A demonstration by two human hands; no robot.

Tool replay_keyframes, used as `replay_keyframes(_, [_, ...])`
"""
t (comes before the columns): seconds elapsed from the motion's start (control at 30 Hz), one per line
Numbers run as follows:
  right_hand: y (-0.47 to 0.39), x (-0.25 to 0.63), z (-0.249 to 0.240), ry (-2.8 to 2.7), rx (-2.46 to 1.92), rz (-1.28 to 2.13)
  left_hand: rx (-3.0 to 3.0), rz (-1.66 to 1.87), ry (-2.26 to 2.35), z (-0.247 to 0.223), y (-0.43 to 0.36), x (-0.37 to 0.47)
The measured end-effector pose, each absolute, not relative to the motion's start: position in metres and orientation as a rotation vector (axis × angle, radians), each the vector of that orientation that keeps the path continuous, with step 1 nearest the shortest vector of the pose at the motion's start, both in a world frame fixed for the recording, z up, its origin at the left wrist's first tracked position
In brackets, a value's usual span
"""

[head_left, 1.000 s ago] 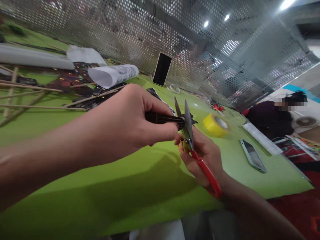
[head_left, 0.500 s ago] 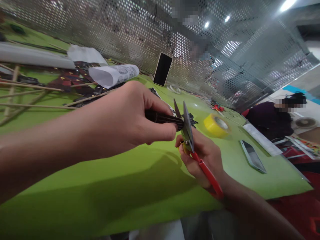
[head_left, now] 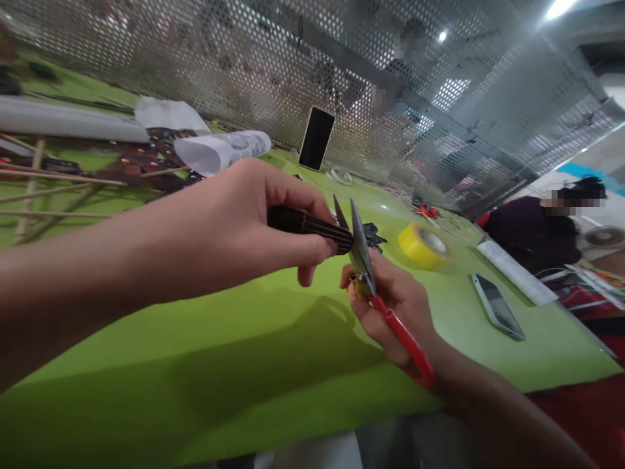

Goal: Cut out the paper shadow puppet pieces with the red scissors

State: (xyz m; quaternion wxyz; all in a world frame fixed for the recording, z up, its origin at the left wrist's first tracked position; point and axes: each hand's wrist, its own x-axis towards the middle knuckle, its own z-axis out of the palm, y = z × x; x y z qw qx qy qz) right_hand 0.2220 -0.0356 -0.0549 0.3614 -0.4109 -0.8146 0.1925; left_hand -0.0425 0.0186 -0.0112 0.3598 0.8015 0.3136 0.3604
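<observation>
My left hand pinches a dark, striped, rolled or folded piece between thumb and fingers, above the green table. The right end of this piece lies at the parted blades of the scissors. Red handles of the scissors are in my right hand, whose fingers are closed around them. Both blades point up and away from me. Just behind the blades lies a black cut-out shape, partly covered.
Yellow tape and a phone lie to the right. Thin sticks and rolled paper are at the left. A dark-screened device stands at the back by a perforated screen. A person is at far right.
My left hand has shifted slightly left with the dark piece, and one of its fingertips now shows below the thumb. The scissors blades remain parted.
</observation>
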Motion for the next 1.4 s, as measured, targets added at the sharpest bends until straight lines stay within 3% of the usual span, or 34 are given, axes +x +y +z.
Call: replay_keyframes(1.4, [-0.0431, 0.2191, -0.0531, -2.038, -1.010, 0.600, 1.959, 0.877, 0.700, -0.0061, 0.0167, -0.0439])
